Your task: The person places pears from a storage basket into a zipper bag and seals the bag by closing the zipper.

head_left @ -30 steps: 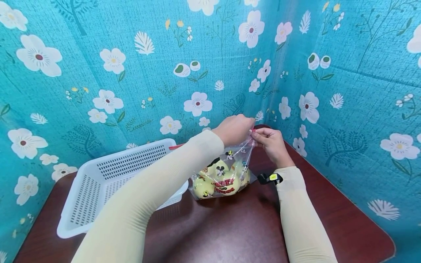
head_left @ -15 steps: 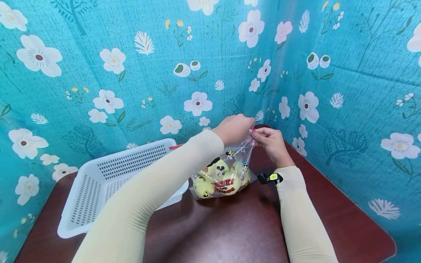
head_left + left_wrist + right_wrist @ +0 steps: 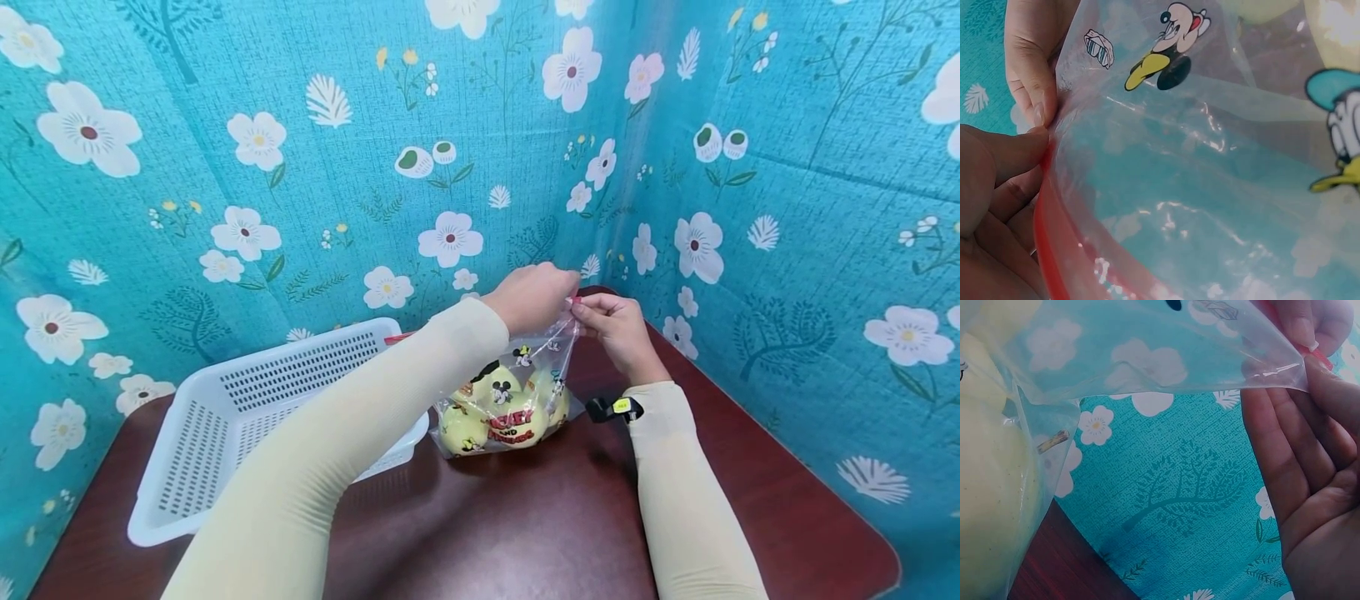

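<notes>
A clear zip bag (image 3: 517, 417) with cartoon prints and a red zip edge stands upright on the table. Several pale yellow-green fruits (image 3: 461, 429) fill its lower part; a short brown stem (image 3: 1054, 442) shows through the plastic in the right wrist view. My left hand (image 3: 534, 296), reaching across to the bag's top right, pinches the red zip strip (image 3: 1050, 231) between thumb and fingers. Right beside it, my right hand (image 3: 618, 333) pinches the top right corner of the bag by thumb and fingers. From the head, the left fingertips are mostly hidden.
A white perforated plastic basket (image 3: 187, 379) stands left of the bag, partly behind my left sleeve. The dark red table (image 3: 517, 525) is bordered by a teal flowered cloth (image 3: 322, 183) at the back and right. A black strap device (image 3: 611, 408) sits on my right wrist.
</notes>
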`<state>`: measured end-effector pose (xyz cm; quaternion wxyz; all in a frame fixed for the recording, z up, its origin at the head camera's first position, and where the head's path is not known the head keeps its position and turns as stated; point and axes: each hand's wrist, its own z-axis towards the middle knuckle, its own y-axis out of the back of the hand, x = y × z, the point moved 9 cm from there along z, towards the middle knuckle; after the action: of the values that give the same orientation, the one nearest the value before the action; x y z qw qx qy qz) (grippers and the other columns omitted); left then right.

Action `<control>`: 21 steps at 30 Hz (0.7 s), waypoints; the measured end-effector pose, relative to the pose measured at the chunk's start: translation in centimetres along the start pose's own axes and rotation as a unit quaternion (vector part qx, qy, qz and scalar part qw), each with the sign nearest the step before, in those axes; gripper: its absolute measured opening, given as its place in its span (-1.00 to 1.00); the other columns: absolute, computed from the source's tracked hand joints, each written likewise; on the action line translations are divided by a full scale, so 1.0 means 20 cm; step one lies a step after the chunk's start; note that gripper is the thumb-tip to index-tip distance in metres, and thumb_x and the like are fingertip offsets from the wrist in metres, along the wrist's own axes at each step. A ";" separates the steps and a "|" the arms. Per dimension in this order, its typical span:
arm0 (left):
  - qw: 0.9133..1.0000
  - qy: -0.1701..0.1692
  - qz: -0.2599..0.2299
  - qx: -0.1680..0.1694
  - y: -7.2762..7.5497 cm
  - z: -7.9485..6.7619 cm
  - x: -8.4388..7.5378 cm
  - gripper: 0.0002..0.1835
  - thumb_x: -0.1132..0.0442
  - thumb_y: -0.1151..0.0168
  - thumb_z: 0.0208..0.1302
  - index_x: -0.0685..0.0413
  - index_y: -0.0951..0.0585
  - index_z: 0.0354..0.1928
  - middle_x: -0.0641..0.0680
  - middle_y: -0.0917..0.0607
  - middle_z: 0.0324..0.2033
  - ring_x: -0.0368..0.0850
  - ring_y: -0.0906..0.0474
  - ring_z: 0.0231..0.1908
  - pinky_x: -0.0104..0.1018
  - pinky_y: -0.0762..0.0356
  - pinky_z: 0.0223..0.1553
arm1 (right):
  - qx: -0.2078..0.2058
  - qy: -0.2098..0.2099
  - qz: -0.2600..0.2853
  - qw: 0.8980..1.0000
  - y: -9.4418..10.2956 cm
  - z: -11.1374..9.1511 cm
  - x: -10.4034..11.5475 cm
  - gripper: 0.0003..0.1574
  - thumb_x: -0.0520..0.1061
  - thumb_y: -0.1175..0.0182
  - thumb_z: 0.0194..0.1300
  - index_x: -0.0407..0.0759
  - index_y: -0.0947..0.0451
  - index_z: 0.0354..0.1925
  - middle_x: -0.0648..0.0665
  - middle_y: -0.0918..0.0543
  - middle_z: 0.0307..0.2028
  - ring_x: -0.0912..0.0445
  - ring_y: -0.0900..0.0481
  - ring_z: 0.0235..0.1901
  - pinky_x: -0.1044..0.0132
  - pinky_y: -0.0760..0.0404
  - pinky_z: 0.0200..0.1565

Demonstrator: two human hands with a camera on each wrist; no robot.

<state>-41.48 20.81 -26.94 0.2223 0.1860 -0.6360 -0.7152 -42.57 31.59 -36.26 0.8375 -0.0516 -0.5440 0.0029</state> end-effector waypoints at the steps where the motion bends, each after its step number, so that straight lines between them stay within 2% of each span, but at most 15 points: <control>1: 1.000 0.000 0.001 0.000 0.00 0.00 0.00 -0.81 0.16 -0.21 0.38 0.01 -0.59 -0.04 -0.06 -0.64 -0.29 -0.22 -0.57 -0.30 -0.36 -0.56 -0.23 | -0.001 0.000 0.002 1.000 0.00 0.00 0.00 -0.80 -0.16 -0.32 0.26 -0.25 -0.73 -0.19 -0.10 -0.72 -0.29 0.10 -0.67 -0.36 0.29 -0.66 -0.26; 12: 1.000 0.004 0.001 -0.010 0.01 0.00 0.01 -0.85 0.15 -0.20 0.38 0.00 -0.59 -0.09 -0.08 -0.63 -0.33 -0.22 -0.56 -0.33 -0.34 -0.55 -0.27 | -0.007 0.004 -0.010 1.000 0.01 0.01 -0.01 -0.76 -0.14 -0.34 0.24 -0.28 -0.72 -0.19 -0.11 -0.72 -0.29 0.09 -0.66 -0.37 0.27 -0.66 -0.26; 21: 1.000 0.008 0.002 -0.006 0.00 -0.01 0.01 -0.85 0.14 -0.20 0.39 0.01 -0.60 -0.09 -0.07 -0.64 -0.33 -0.23 -0.56 -0.34 -0.34 -0.56 -0.29 | -0.013 -0.009 -0.025 1.000 0.02 0.01 -0.03 -0.72 -0.10 -0.34 0.23 -0.29 -0.71 -0.17 -0.11 -0.72 -0.27 0.07 -0.66 -0.35 0.27 -0.66 -0.25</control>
<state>-41.57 20.59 -26.87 0.2304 0.1891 -0.6300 -0.7172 -43.04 32.07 -36.74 0.8314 -0.0487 -0.5529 -0.0244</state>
